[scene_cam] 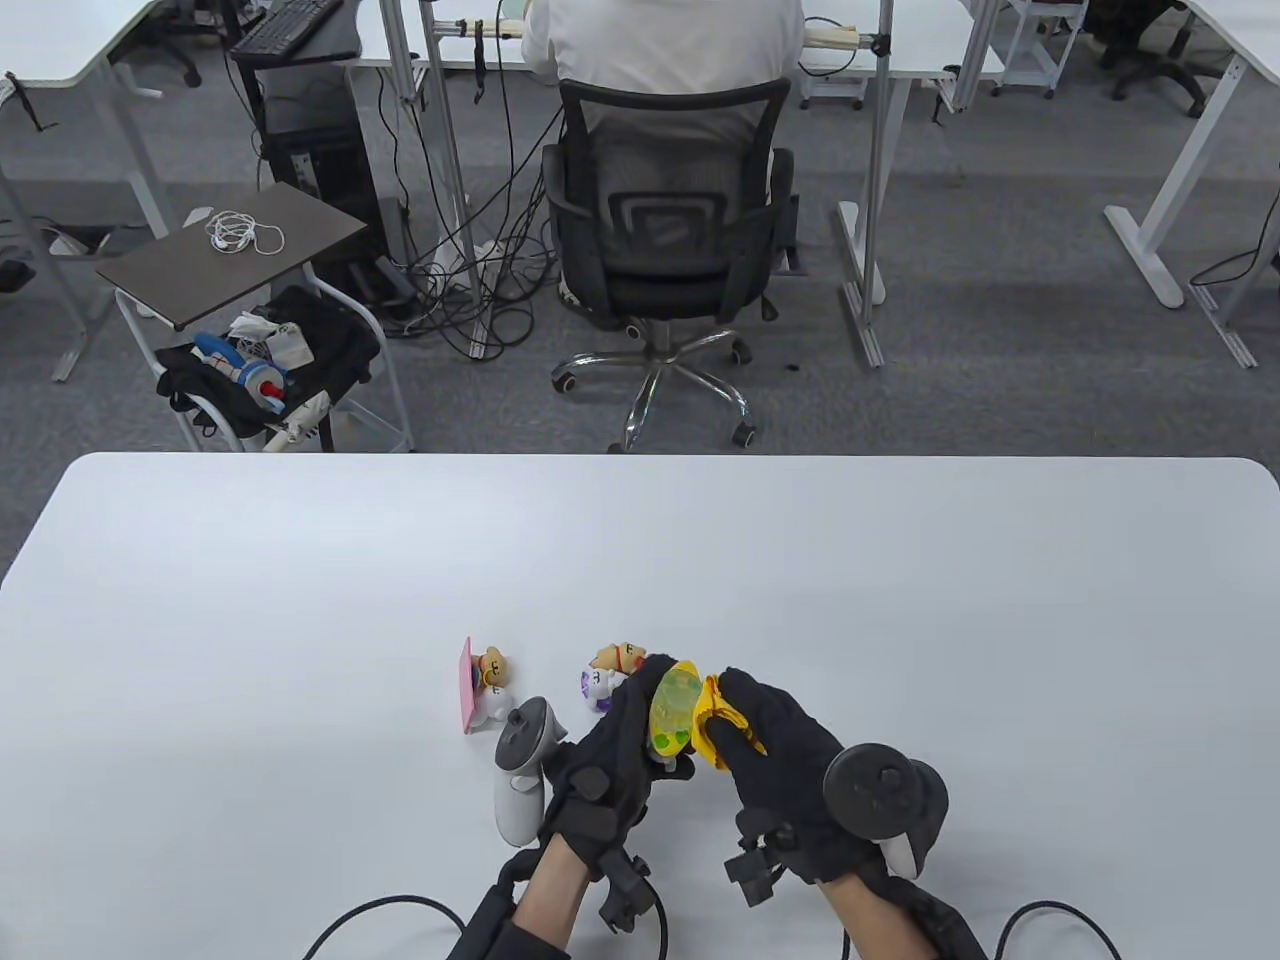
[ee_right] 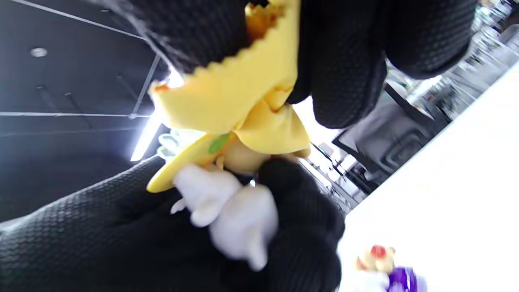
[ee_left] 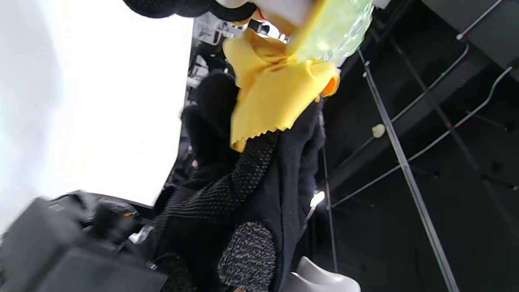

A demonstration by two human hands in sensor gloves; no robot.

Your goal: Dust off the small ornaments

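Observation:
My left hand (scene_cam: 625,725) holds a small ornament (scene_cam: 672,715) with a yellow-green translucent panel and a white figure above the table (scene_cam: 300,600). The ornament also shows in the left wrist view (ee_left: 336,28) and the right wrist view (ee_right: 227,207). My right hand (scene_cam: 770,735) grips a yellow cloth (scene_cam: 722,725) and presses it against the ornament. The cloth also shows in the left wrist view (ee_left: 275,89) and the right wrist view (ee_right: 239,97). A pink-backed ornament (scene_cam: 483,683), a purple-and-white ornament (scene_cam: 597,688) and a tan ornament (scene_cam: 622,657) stand on the table.
The table's far edge lies beyond the ornaments. Past it stand an office chair (scene_cam: 665,230) with a seated person and a small cart (scene_cam: 250,300) at the left. Glove cables trail at the near edge.

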